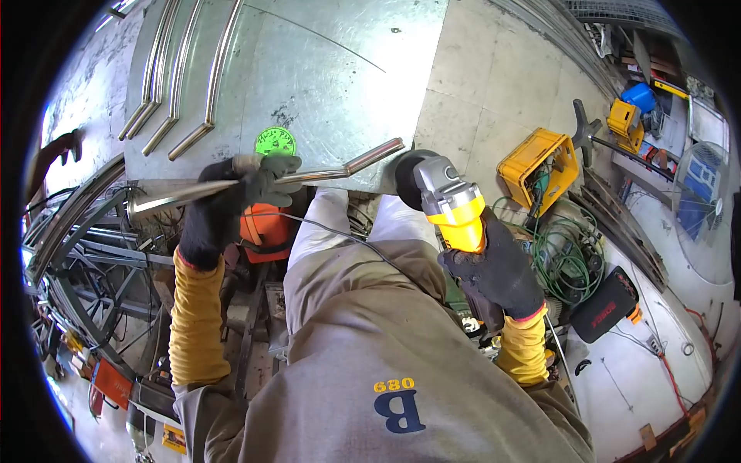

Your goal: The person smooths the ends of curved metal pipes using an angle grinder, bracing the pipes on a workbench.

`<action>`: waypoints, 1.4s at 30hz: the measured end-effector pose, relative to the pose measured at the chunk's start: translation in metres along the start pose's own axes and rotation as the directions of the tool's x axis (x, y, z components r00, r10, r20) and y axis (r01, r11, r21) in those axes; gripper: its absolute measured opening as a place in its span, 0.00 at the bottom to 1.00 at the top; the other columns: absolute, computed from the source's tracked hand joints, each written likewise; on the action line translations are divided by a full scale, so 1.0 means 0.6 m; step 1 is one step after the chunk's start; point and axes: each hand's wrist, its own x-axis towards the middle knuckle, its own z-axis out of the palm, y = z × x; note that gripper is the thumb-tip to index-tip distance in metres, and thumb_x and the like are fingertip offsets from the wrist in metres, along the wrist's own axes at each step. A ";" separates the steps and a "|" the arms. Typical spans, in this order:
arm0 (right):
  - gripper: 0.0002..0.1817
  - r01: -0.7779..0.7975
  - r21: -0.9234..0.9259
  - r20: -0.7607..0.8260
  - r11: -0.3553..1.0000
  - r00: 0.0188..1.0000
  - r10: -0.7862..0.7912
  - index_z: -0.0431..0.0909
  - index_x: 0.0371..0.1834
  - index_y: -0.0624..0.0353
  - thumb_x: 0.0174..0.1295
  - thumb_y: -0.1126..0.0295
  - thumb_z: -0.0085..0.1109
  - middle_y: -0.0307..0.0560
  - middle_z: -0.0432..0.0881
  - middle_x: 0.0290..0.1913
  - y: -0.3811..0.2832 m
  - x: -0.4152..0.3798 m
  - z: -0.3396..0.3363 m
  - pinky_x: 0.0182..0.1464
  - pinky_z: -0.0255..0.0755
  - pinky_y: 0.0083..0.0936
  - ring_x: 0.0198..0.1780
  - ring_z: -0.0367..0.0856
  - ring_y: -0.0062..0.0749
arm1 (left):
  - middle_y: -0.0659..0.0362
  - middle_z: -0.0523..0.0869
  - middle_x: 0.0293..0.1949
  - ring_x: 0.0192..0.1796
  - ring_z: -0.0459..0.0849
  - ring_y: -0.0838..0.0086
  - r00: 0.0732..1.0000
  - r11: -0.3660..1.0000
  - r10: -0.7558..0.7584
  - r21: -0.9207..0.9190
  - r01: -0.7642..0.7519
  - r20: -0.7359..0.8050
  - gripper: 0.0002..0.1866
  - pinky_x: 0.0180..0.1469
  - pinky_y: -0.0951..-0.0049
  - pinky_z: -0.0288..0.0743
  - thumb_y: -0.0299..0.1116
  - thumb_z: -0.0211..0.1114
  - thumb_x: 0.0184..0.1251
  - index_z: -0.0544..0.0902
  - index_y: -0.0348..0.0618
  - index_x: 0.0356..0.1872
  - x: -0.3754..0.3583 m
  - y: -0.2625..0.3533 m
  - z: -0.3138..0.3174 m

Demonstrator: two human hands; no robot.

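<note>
My left hand point(251, 185), in a dark glove, is closed round a bent metal tube point(340, 171) whose far end points right, toward the grinder. A yellow and grey angle grinder point(449, 197) is in my gloved right hand point(498, 266), with the fingers wrapped round its body. The grinder's dark disc point(407, 179) is close to the tube's right end; I cannot tell whether they touch. Just above my left hand, a green round disc point(275, 142) with handwriting lies on the metal sheet point(332, 85).
Several bent tubes point(214, 85) lie at the upper left of the sheet. To the right stand a yellow crate point(539, 171), coiled green cable point(570, 262) and a fan point(702, 208). A metal frame point(96, 266) and an orange-red box point(265, 231) are at the left.
</note>
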 end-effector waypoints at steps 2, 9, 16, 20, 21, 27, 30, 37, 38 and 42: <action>0.34 -0.017 0.059 0.016 0.998 1.000 0.016 0.78 0.66 0.62 0.62 0.60 0.84 0.56 0.92 0.53 0.022 -0.004 0.001 0.57 0.84 0.41 0.53 0.93 0.46 | 0.42 0.94 0.61 0.54 0.97 0.57 0.998 0.994 -0.065 -0.091 0.063 -0.020 0.22 0.52 0.61 0.93 0.40 0.61 0.93 0.85 0.24 0.63 0.011 -0.007 -0.005; 0.34 0.047 0.052 -0.064 0.998 0.997 -0.044 0.78 0.67 0.60 0.62 0.59 0.84 0.58 0.92 0.53 0.043 -0.033 0.012 0.56 0.86 0.45 0.52 0.93 0.56 | 0.40 0.92 0.63 0.52 0.98 0.54 0.978 0.926 -0.197 -0.317 0.208 0.065 0.25 0.49 0.62 0.94 0.44 0.58 0.94 0.81 0.25 0.67 0.067 0.024 0.023; 0.36 0.037 -0.050 -0.083 0.998 0.996 -0.041 0.79 0.67 0.59 0.60 0.55 0.85 0.57 0.92 0.49 0.038 -0.044 0.010 0.53 0.86 0.48 0.50 0.94 0.58 | 0.43 0.93 0.61 0.52 0.98 0.60 0.978 0.964 -0.206 -0.164 0.209 0.037 0.23 0.50 0.65 0.93 0.42 0.58 0.92 0.83 0.27 0.65 0.084 0.007 0.015; 0.36 0.043 -0.031 -0.077 0.999 0.996 -0.045 0.78 0.66 0.59 0.60 0.54 0.84 0.58 0.92 0.49 0.040 -0.037 0.014 0.52 0.86 0.49 0.50 0.94 0.58 | 0.44 0.94 0.61 0.51 0.98 0.60 0.968 0.914 -0.249 -0.324 0.246 0.032 0.21 0.49 0.65 0.93 0.42 0.60 0.92 0.84 0.29 0.62 0.087 -0.001 0.012; 0.36 0.022 0.006 -0.061 1.000 0.998 -0.022 0.78 0.66 0.59 0.60 0.54 0.84 0.58 0.92 0.49 0.038 -0.033 0.014 0.52 0.86 0.49 0.50 0.94 0.58 | 0.44 0.94 0.61 0.51 0.98 0.60 0.968 0.914 -0.249 -0.323 0.246 0.033 0.21 0.49 0.65 0.93 0.42 0.60 0.92 0.84 0.29 0.62 0.087 -0.001 0.011; 0.35 0.003 0.060 0.001 0.998 1.000 -0.003 0.78 0.66 0.60 0.62 0.56 0.83 0.59 0.92 0.53 0.025 -0.012 0.005 0.55 0.85 0.47 0.54 0.93 0.59 | 0.42 0.93 0.60 0.50 0.97 0.60 0.962 0.929 -0.273 -0.260 0.263 0.001 0.25 0.53 0.63 0.92 0.37 0.53 0.90 0.81 0.22 0.69 0.087 0.003 0.011; 0.34 -0.038 0.070 0.020 0.997 0.999 0.037 0.78 0.66 0.60 0.63 0.57 0.83 0.59 0.92 0.55 0.029 -0.023 0.004 0.56 0.85 0.47 0.55 0.93 0.58 | 0.41 0.93 0.60 0.49 0.97 0.61 0.962 0.886 -0.272 -0.380 0.265 0.036 0.21 0.54 0.62 0.92 0.33 0.56 0.89 0.82 0.23 0.68 0.085 0.004 0.009; 0.36 -0.008 0.071 -0.004 0.997 1.000 0.008 0.77 0.68 0.60 0.62 0.56 0.84 0.59 0.92 0.53 0.036 -0.026 0.003 0.55 0.85 0.47 0.55 0.93 0.59 | 0.43 0.94 0.59 0.46 0.97 0.63 0.997 0.973 -0.082 -0.214 0.083 0.016 0.15 0.50 0.65 0.92 0.24 0.59 0.86 0.84 0.24 0.64 0.084 -0.008 0.011; 0.36 0.000 0.023 -0.008 1.000 1.000 0.000 0.77 0.68 0.60 0.62 0.56 0.84 0.59 0.92 0.53 0.034 -0.021 0.001 0.55 0.85 0.47 0.54 0.93 0.59 | 0.44 0.94 0.59 0.46 0.97 0.63 0.996 0.983 -0.086 -0.165 0.086 0.006 0.15 0.48 0.67 0.92 0.24 0.59 0.87 0.84 0.24 0.64 0.088 -0.006 0.013; 0.36 -0.003 0.012 -0.001 1.000 1.000 0.003 0.77 0.68 0.61 0.62 0.55 0.84 0.58 0.92 0.52 0.031 -0.017 0.004 0.55 0.85 0.47 0.53 0.94 0.56 | 0.43 0.94 0.58 0.46 0.97 0.62 0.990 0.978 -0.137 -0.159 0.137 0.014 0.16 0.46 0.67 0.92 0.29 0.59 0.89 0.85 0.24 0.62 0.082 0.017 0.023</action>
